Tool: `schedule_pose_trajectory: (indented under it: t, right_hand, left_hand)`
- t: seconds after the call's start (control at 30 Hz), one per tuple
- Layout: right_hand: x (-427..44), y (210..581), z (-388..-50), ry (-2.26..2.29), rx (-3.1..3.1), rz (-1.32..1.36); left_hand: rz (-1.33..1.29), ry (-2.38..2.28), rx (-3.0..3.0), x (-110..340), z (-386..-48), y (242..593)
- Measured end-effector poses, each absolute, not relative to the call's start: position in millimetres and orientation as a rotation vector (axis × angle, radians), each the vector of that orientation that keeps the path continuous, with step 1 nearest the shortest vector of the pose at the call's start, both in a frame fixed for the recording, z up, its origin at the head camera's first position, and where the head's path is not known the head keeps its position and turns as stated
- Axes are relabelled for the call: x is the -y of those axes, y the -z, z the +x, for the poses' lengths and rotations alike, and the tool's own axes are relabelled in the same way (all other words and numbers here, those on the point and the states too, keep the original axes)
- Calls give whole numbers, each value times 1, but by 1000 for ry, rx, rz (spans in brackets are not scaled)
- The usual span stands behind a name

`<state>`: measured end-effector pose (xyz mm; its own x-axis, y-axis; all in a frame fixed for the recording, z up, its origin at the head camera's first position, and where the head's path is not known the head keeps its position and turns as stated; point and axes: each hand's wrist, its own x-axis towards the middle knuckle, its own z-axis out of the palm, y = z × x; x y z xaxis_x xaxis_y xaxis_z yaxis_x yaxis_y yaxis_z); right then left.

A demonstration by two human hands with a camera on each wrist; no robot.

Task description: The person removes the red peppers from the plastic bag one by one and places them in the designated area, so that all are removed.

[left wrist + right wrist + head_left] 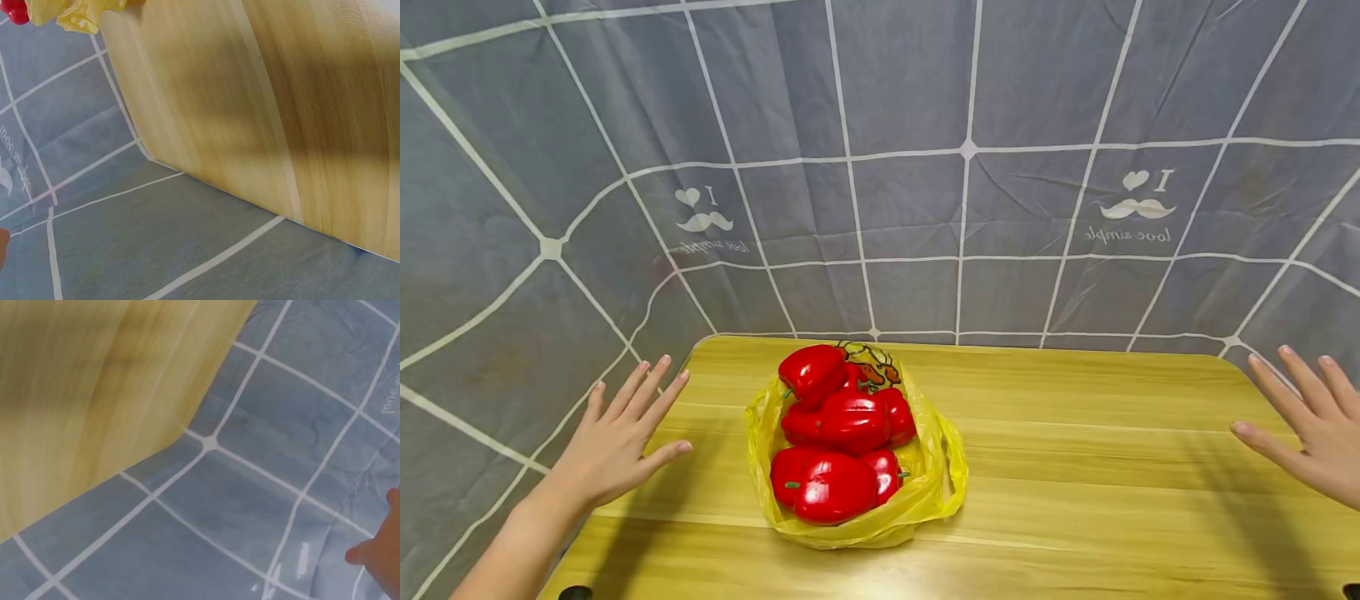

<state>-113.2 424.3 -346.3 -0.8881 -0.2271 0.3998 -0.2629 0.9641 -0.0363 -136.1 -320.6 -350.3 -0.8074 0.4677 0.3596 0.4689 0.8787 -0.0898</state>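
Observation:
Several glossy red peppers with green stems lie in an open yellow plastic bag, left of the middle of the table in the head view. The left hand hovers at the table's left edge with fingers spread, holding nothing, apart from the bag. At the right side, the right hand is held up, also spread and touching nothing. A corner of the bag and a bit of one red pepper show in the left wrist view. Part of the right hand appears in the right wrist view.
The wooden table has rounded back corners. A grey cloth with white grid lines hangs behind it and at both sides. Small dark objects sit at the bottom left and bottom right of the head view.

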Motion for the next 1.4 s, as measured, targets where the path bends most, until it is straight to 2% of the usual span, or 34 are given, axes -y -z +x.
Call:
schedule_pose_trajectory:
  t: [0.13,0.27,0.33,0.57,0.8,1.1,1.4]
  right_hand:
    - [-414,339,-118,-117,2644,394]
    - [-399,332,-126,-327,2565,467]
    - [-390,328,-129,-486,2564,498]
    - [-355,318,-136,-916,2638,354]
    - [-313,313,-151,-1248,2562,550]
    - [-263,330,-178,-1423,2579,769]
    - [-204,345,-198,-1576,2594,918]
  left_hand:
    - [-683,73,2697,316,-135,348]
    - [-622,262,2757,307,-133,343]
    - [-574,437,2786,302,-134,339]
    - [-345,1247,2861,283,-134,330]
    - [-232,1793,2774,266,-141,345]
    - [-172,1977,2745,248,-149,366]
    - [-96,1983,2712,241,-150,371]
